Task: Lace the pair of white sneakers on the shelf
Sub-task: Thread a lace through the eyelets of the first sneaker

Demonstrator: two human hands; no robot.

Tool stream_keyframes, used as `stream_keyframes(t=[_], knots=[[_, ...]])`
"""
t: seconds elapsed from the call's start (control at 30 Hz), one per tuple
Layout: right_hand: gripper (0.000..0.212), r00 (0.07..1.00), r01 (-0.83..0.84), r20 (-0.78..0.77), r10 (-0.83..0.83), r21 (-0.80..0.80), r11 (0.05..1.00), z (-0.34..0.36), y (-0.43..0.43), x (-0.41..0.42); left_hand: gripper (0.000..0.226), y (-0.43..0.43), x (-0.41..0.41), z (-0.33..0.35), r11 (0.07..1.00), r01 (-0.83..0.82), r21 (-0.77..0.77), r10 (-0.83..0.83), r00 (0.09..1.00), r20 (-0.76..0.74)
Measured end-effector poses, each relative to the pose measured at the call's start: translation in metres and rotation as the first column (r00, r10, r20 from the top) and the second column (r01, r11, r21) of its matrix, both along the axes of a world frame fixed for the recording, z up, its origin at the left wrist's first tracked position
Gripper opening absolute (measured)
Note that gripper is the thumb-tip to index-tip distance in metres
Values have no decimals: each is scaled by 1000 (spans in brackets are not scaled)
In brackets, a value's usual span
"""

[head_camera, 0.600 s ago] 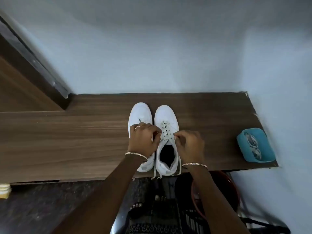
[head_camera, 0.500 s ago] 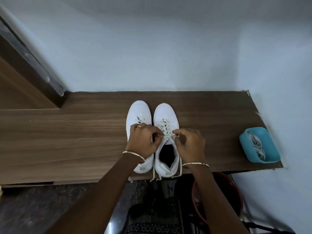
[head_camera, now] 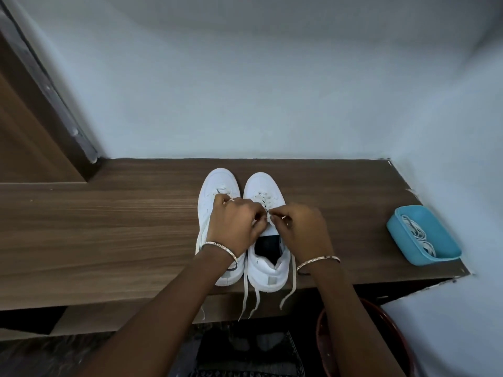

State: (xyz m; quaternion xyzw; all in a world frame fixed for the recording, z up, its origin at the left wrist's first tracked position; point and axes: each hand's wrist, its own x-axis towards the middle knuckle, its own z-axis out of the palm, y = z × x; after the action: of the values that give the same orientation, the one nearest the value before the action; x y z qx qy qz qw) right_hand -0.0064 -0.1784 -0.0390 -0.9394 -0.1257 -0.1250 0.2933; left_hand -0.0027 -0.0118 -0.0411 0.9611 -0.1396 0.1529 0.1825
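Note:
Two white sneakers stand side by side on the brown wooden shelf [head_camera: 109, 227], toes toward the wall. The left sneaker [head_camera: 215, 186] is partly covered by my left hand [head_camera: 234, 224]. The right sneaker [head_camera: 265, 265] has crossed laces over its front and an open tongue. My left hand and my right hand [head_camera: 302, 227] meet over its eyelets, each pinching the white lace [head_camera: 268, 213]. Loose lace ends [head_camera: 246, 292] hang over the shelf's front edge.
A teal tray [head_camera: 446, 251] holding coiled white laces sits at the shelf's right end, near the wall. A dark red tub [head_camera: 324, 338] stands on the floor below the shelf. A wooden door frame [head_camera: 40, 110] rises at the left.
The view has shifted slightly and the hands have moved closer together over the right sneaker's laces; the lace ends now hang lower over the edge.

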Motion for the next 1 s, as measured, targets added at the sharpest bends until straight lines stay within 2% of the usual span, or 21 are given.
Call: stream_keyframes(t=[0.1,0.23,0.33,0.43,0.57,0.7,0.77,0.83,0.93,1.0], knots=[[19,999,24,44,-18,-126,992,4,6,-4,20,-8,-3,4,997,-62,53,62,998,2],[5,994,59,101,-31,-283,957,5,13,-7,21,-13,-7,4,990,-137,27,139,988,-75],[17,998,67,7,-67,-255,965,1,18,-11,20,-13,-10,3,985,-159,-65,149,979,-142],[16,993,80,-76,-96,-187,979,1,18,-11,20,-12,-9,5,968,-187,-169,145,961,-235],[14,995,46,-81,-55,-119,992,6,15,-15,20,-9,-7,7,955,-201,-217,123,937,-327],[6,996,82,-5,-84,-155,984,3,15,-21,12,-7,-12,5,948,-174,-268,86,946,-312],[4,991,114,-67,-114,-4,994,-3,17,-18,15,-6,-16,2,956,-181,-233,115,956,-269],[11,975,167,-187,-120,257,952,-11,17,-15,20,-7,-18,0,965,-189,-181,147,963,-224],[13,930,292,-362,-66,616,732,-17,19,-17,22,-9,-18,-2,966,-180,-187,137,965,-225],[10,919,334,-394,-16,756,563,-16,21,-19,16,-9,-18,-4,947,-171,-271,103,963,-248]])
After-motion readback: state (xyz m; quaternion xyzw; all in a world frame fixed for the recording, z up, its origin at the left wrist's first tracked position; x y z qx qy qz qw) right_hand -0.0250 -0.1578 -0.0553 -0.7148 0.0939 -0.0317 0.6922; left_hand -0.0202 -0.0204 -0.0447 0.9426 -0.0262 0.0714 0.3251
